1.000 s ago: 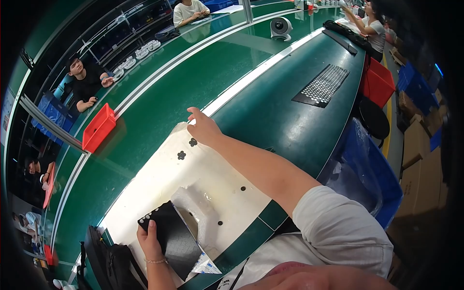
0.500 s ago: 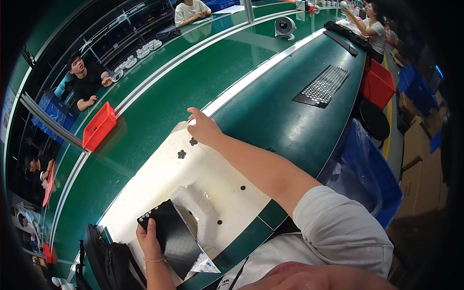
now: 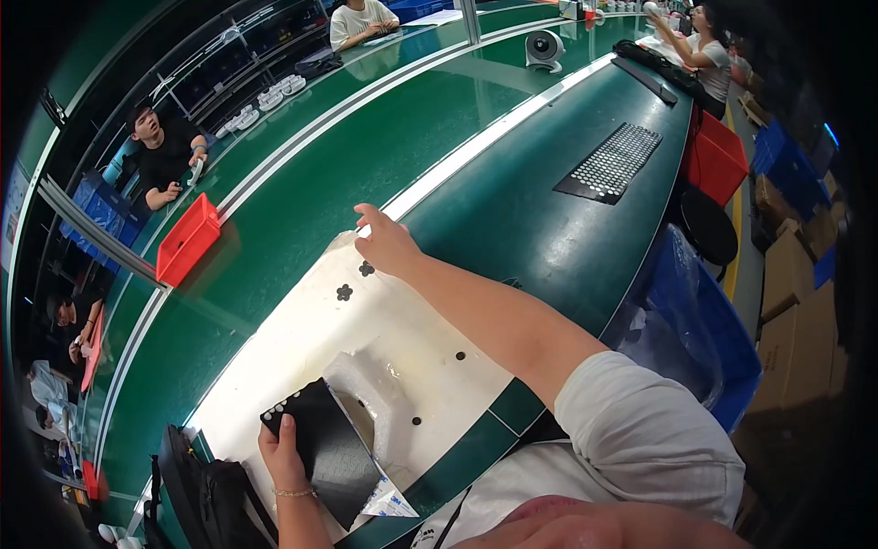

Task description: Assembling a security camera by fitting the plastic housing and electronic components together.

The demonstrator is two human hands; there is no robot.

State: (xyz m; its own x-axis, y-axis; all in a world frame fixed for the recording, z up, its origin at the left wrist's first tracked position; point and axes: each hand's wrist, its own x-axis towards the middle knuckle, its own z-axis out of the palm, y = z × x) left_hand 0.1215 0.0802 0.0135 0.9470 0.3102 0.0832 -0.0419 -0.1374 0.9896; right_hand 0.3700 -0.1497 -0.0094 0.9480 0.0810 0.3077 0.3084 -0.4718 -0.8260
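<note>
My left hand (image 3: pixel 283 462) grips a black sheet (image 3: pixel 334 457) near its left edge, thumb on top. Small white round spots line the sheet's far edge, and a white printed backing (image 3: pixel 389 499) shows at its near right corner. My right arm stretches forward. My right hand (image 3: pixel 386 245) is at the far corner of a white board (image 3: pixel 283 343), its visible fingers apart and holding nothing I can see. Close to it, black flower-shaped marks (image 3: pixel 344 292) show on the board. A white foam piece (image 3: pixel 395 425) lies just right of the black sheet.
Beyond the board runs a green conveyor (image 3: pixel 402 137) with a round fan (image 3: pixel 544 50). A perforated black sheet (image 3: pixel 611 165) lies on the green table (image 3: pixel 540 220). Nearby are a red bin (image 3: pixel 189 240), a blue crate (image 3: pixel 736 366) and a black bag (image 3: pixel 224 503). Several people sit along the line.
The fan has shifted slightly right along the conveyor. Across the line, a person in black has lifted a white part. Both my hands and the black sheet stay practically still.
</note>
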